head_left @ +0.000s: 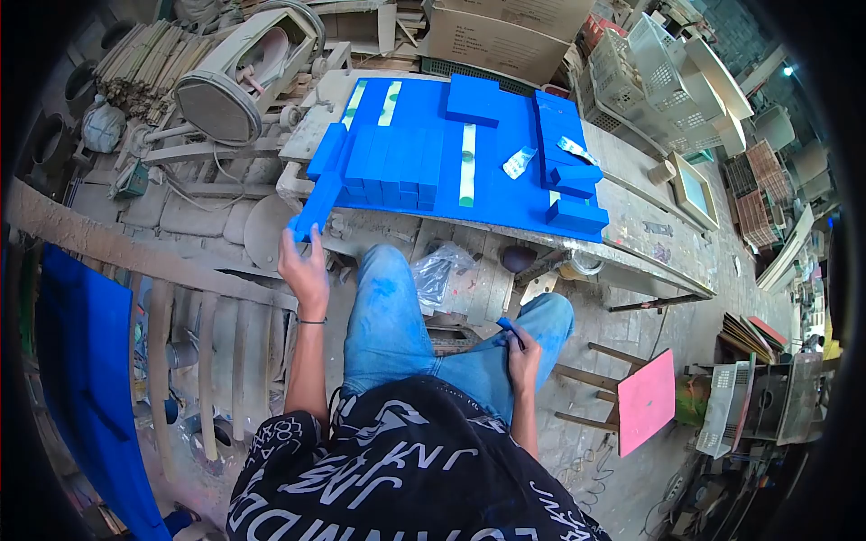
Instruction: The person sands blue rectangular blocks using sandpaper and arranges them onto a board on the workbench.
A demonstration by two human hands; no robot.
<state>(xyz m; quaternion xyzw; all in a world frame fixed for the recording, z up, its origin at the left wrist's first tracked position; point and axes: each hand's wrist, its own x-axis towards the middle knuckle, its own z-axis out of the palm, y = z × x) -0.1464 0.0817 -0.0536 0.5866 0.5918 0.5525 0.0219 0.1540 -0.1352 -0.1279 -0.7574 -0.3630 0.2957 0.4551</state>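
Note:
My left hand [305,261] grips the near end of a long blue block [318,206] at the left front edge of the workbench [649,236]. The block's far end is close to a row of stacked blue blocks [388,162]. These stand on a blue board [492,180] with light green strips [468,167] on it. More blue blocks [577,215] lie at the board's right side, near a crumpled wrapper [519,162]. My right hand [522,352] rests on my thigh, closed on a small dark blue piece [507,325].
A pink board [646,402] on legs stands at the right. Another blue panel [90,379] is at the far left, behind a wooden rail [135,243]. Cardboard boxes [505,41] and plastic crates [631,72] are beyond the bench. A plastic bag [437,275] lies below its front edge.

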